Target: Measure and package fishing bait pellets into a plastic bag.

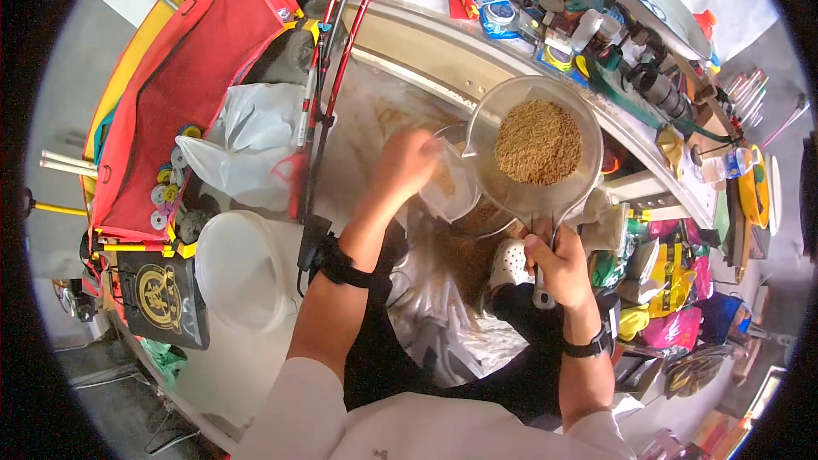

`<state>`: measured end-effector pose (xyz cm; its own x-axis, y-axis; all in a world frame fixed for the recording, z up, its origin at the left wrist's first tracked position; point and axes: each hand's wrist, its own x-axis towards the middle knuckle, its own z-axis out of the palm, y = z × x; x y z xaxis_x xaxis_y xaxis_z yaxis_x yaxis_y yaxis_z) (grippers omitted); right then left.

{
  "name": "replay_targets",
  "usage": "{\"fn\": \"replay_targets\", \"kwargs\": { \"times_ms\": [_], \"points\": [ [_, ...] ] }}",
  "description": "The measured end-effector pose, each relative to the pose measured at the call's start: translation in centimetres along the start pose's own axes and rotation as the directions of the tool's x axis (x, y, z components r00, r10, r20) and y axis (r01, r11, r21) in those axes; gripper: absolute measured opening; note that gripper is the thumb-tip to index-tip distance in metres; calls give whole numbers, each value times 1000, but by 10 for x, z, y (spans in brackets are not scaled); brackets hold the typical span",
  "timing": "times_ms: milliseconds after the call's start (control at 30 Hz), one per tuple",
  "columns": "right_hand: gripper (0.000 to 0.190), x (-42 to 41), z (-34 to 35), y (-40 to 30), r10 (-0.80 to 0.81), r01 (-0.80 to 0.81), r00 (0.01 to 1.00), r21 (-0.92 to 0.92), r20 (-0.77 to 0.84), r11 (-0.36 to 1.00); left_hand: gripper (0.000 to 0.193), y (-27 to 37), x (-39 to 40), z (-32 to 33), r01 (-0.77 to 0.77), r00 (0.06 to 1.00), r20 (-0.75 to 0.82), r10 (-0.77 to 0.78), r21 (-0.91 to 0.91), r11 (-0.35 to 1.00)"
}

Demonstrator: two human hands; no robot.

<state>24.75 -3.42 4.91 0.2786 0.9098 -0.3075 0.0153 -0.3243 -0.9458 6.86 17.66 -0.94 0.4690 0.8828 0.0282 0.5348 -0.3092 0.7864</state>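
In my right hand (pixel 562 265) is the handle of a round strainer (pixel 591 134), held out in front of me. A heap of brown granules (pixel 540 142) lies inside it, right of the middle. My left hand (pixel 409 163), blurred, is closed at the rim of a clear plastic cup (pixel 452 191). The cup tilts beside the strainer's left edge, and brownish residue shows through its wall. Beneath both, partly hidden, a round basin (pixel 505 230) holds more brown material. A crumpled silvery plastic sheet (pixel 441 306) lies between my legs.
Left of me stand a white bucket (pixel 246 268), a white plastic bag (pixel 249 140) and a red fabric case (pixel 198 64). Red and black rods (pixel 326 70) rise close to my left arm. A cluttered worktop (pixel 415 13) runs along the far side. Colourful packets (pixel 671 281) lie at right.
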Motion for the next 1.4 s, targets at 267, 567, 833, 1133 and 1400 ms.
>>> {"fn": "replay_targets", "kwargs": {
  "times_ms": [267,567,833,1133,1400],
  "points": [
    [17,-6,13,3,-81,58,996,-382,-46,922,18,14,-4,4,-50,998,-38,52,66,997],
    [18,-5,24,-10,-230,126,967,-590,-105,798,17,21,-3,3,-53,999,-9,54,42,998],
    [21,-5,30,-10,-317,159,941,-671,-119,724,15,23,1,6,-109,994,5,109,-11,994],
    [19,-2,32,-4,-378,198,920,-707,-106,679,15,23,-1,6,-92,996,-6,92,-8,996],
    [21,0,35,-1,-432,240,898,-729,-84,642,16,32,-2,2,-24,998,59,22,39,999]
  ]
}}
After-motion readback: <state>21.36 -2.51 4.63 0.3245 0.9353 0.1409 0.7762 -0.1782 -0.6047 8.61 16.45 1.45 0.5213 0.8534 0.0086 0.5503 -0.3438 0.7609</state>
